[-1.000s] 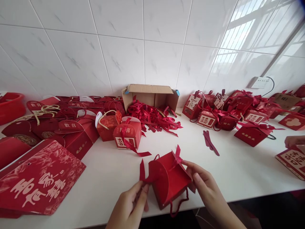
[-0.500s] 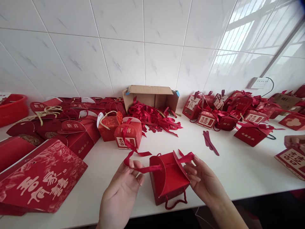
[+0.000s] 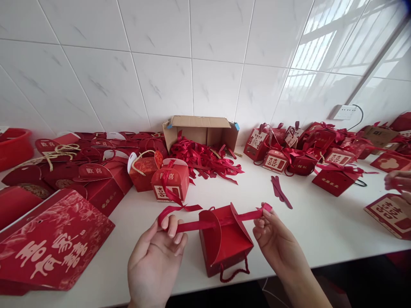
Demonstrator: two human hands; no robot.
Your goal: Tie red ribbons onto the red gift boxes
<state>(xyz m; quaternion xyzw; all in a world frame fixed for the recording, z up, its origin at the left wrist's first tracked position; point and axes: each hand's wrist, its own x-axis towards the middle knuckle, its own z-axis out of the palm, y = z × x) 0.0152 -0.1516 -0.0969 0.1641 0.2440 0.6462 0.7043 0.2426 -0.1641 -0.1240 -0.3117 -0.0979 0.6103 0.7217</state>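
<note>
Head view: both hands' fingers [image 3: 169,226] pinched on ribbon [image 3: 192,225] ends, through box [image 3: 224,244].

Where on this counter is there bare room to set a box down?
Bare counter right of the right hand, up to the loose strips; a smaller patch between the left hand and the big flat bag. Crowded along the wall: box piles, ribbon heap. Hands hold the ribbon.

Glossy white tiles [image 3: 167,81] back a smooth white table [image 3: 314,222]; a satin ribbon [image 3: 221,219] crosses a matt red paper box [image 3: 229,248], centre frame, near raw brown cardboard [image 3: 199,128].
</note>
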